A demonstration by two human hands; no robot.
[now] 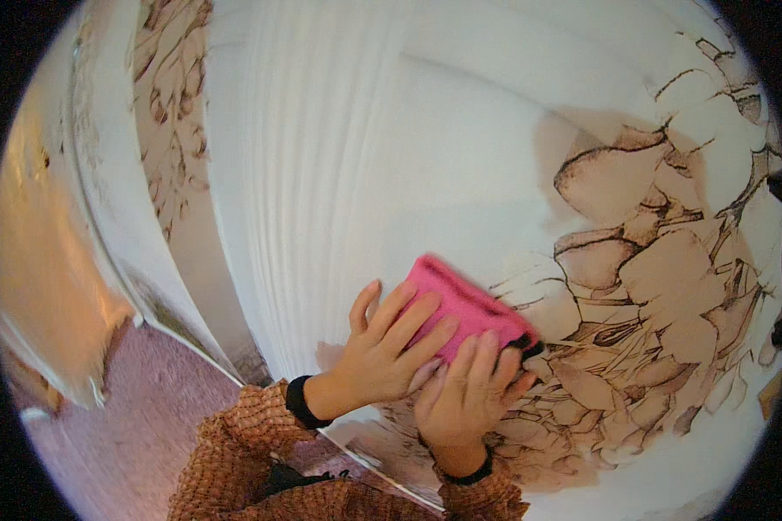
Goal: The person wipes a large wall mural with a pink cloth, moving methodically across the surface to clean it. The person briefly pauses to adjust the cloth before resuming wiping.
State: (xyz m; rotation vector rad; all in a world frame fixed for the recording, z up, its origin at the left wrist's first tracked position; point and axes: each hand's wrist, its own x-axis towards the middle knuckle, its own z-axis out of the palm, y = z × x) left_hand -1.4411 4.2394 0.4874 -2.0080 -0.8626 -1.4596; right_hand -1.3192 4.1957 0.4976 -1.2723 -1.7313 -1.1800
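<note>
A folded bright pink cloth [453,306] with a dark patch at its right corner lies on a white fabric sheet [456,156] printed with brown leaves. Across the cloth's left part my left hand [391,345] rests with fingers spread. My right hand [469,391] lies over the cloth's lower right edge, its fingertips near the dark patch. Both hands press flat from above; whether the fingers grip the cloth cannot be told. Dark bands circle both wrists below textured brown sleeves.
Fine pleats [306,163] run down the sheet's left part. Beside them is a brown printed strip [179,130]. The sheet's edge slants past the forearms, with purplish carpet [150,417] beyond. A tan fabric [52,273] hangs at the far left.
</note>
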